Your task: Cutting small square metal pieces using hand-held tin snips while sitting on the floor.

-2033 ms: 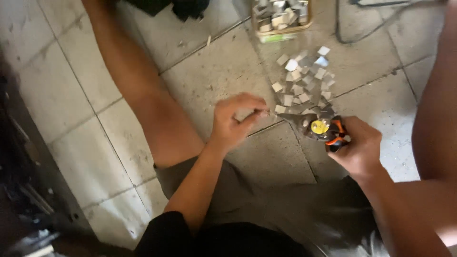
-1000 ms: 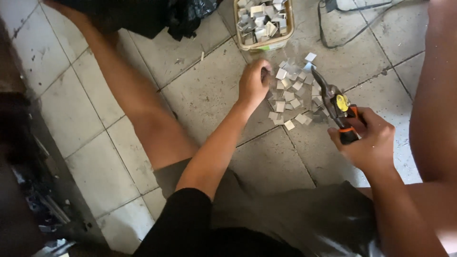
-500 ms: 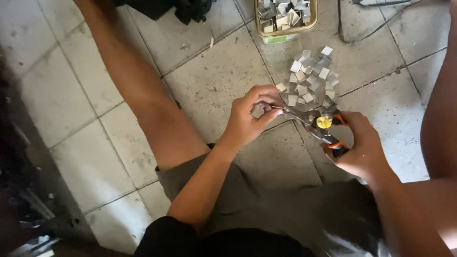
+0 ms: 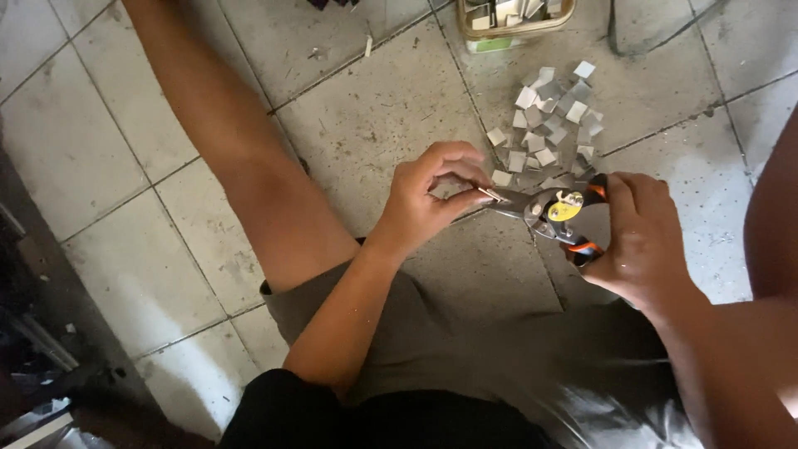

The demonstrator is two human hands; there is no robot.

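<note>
I sit on a tiled floor with my legs apart. My right hand (image 4: 636, 237) grips the black and orange handles of a pair of metal snips (image 4: 553, 212), jaws pointing left. My left hand (image 4: 428, 195) pinches a small thin metal piece (image 4: 490, 194) between thumb and fingers, right at the jaw tips. Just beyond both hands lies a pile of small square metal pieces (image 4: 549, 125) on the floor.
A shallow tray (image 4: 519, 18) with more metal pieces stands at the top edge, beyond the pile. A dark cable (image 4: 632, 41) curves at top right. My left leg (image 4: 241, 150) stretches up the left side. Dark clutter (image 4: 33, 366) fills the bottom left corner.
One second ago my left hand reached into the pile while the snips were held away. It has come back with a small piece, and the snips' jaws now meet it.
</note>
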